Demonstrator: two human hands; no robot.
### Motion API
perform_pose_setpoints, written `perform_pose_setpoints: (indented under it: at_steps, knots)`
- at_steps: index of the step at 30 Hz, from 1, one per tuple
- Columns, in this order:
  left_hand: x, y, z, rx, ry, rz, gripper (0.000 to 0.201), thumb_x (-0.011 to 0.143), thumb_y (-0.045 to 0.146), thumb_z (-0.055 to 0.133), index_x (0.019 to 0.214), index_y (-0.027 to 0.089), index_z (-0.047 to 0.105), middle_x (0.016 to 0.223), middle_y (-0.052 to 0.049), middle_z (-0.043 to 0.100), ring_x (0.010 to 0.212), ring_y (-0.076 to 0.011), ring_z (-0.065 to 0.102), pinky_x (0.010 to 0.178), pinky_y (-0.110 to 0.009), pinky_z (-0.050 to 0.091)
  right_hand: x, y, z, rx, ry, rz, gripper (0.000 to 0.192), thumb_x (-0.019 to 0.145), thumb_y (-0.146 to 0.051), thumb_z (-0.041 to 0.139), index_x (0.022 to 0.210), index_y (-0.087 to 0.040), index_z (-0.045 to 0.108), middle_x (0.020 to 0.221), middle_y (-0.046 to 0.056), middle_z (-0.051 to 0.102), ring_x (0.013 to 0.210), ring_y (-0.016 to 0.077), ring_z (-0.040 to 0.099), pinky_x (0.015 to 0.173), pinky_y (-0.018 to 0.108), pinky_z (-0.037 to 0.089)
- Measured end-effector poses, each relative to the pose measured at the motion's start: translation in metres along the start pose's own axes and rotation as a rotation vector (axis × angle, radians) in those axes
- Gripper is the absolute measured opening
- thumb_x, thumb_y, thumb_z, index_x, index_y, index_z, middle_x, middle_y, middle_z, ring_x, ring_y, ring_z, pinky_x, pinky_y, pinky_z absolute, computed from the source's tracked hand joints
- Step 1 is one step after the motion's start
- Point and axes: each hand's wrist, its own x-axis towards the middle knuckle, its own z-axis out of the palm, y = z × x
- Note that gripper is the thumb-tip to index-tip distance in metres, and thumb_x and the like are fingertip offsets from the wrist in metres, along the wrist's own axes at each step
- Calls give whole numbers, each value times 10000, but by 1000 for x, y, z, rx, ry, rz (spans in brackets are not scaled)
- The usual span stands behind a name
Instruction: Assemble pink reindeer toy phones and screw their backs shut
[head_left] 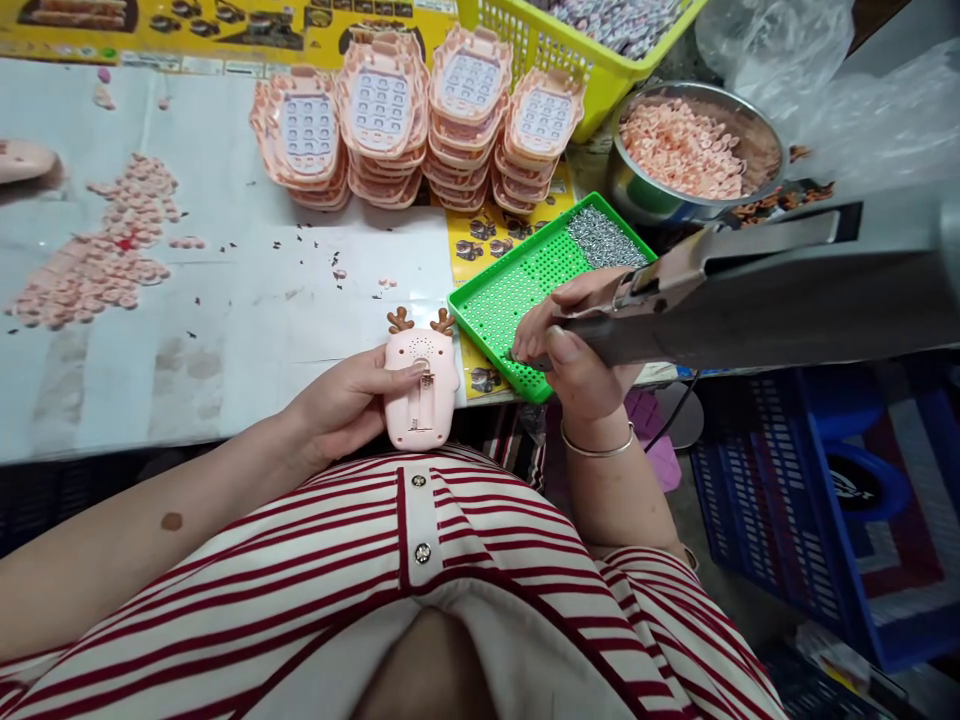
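Observation:
My left hand (349,395) is closed around a pale pink toy phone with brown antlers (420,410), its thumb lying across the back. An open battery compartment, a speaker grille and screw holes show on the toy's back. Over the green perforated tray (495,300), my right hand (581,365) is curled around the front end of a grey electric screwdriver (720,310) with a lever on its side. Its fingertips are drawn together near the tool's dark tip; whether a screw is between them I cannot tell. Small silver screws (604,238) are heaped in the tray's far end.
Several stacks of pink toy shells with keypads (382,110) stand at the back. Beside them are a yellow basket (547,50) and a steel bowl (637,190) of pink pieces. Small pink parts (112,255) are spread at left. Blue crates (750,500) stand at lower right.

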Motion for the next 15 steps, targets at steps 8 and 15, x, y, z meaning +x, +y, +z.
perform_pose_setpoints:
  at_steps: [8, 15]
  knots:
    - [-1, 0, -2, 31, -5, 4, 280, 729, 66, 771, 1000, 133, 749, 944, -121, 768, 836, -238, 727, 772, -319, 619, 3, -7, 8, -55, 34, -32, 333, 845, -585, 681, 1054, -338, 602, 615, -66, 517, 444, 137, 505, 417, 309, 466]
    - [2, -4, -1, 10, -71, 5, 346, 689, 77, 822, 1026, 98, 746, 914, -114, 766, 786, -219, 711, 734, -317, 591, 21, -46, 28, 122, 102, -115, 227, 864, -477, 688, 988, -321, 580, 605, -56, 494, 457, 156, 516, 457, 331, 489]
